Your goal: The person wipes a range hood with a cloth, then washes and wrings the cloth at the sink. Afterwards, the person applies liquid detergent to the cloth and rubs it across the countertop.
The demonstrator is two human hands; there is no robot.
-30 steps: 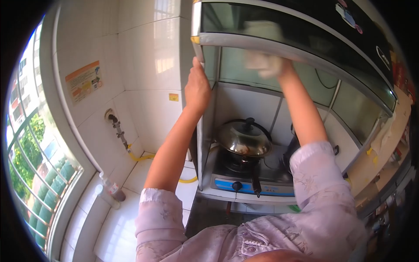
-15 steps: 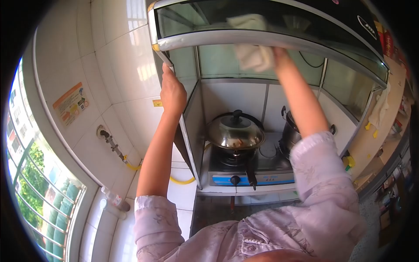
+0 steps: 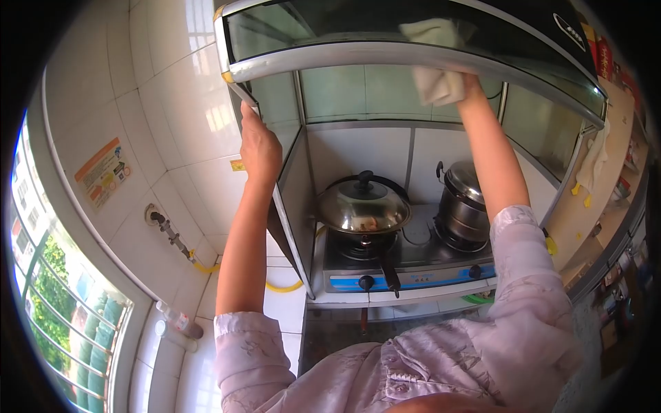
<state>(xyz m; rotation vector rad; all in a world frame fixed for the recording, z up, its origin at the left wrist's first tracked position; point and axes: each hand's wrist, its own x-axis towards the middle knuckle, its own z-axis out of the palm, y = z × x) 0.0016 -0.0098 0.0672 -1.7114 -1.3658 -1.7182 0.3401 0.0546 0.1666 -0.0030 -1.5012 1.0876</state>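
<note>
Cloth (image 3: 438, 85) at the hood's edge, left hand (image 3: 260, 146) on the side post (image 3: 292, 239)

Both arms reach up from the bottom of the frame, and the two hands are well apart. Just right of top centre, the right hand (image 3: 471, 87) is closed on the pale cloth, which bunches to its left against the lower metal rim of the dark glass hood (image 3: 406, 55). The fingers are largely hidden by the cloth and the rim. A second pale shape shows in the glass directly above; whether it is a reflection or cloth seen through the pane, I cannot tell.

Left of centre, the left hand is clasped round the upper part of the metal side post, thumb uppermost, its other fingers mostly out of sight.

Below the hood, near the middle of the frame, a two-burner stove (image 3: 433, 277) bears a lidded wok (image 3: 363, 208) on its left burner, the dark handle pointing toward the lower edge. A lidded metal pot (image 3: 460, 217) stands upright on the right burner, beside the right forearm.

At left, a yellow hose (image 3: 284, 286) runs from a wall pipe (image 3: 169, 233) and passes behind the left forearm. Above the pipe is an orange-topped notice (image 3: 103, 173); toward the lower left, a clear bottle (image 3: 180, 319) lies tilted near the barred window (image 3: 62, 323).
</note>
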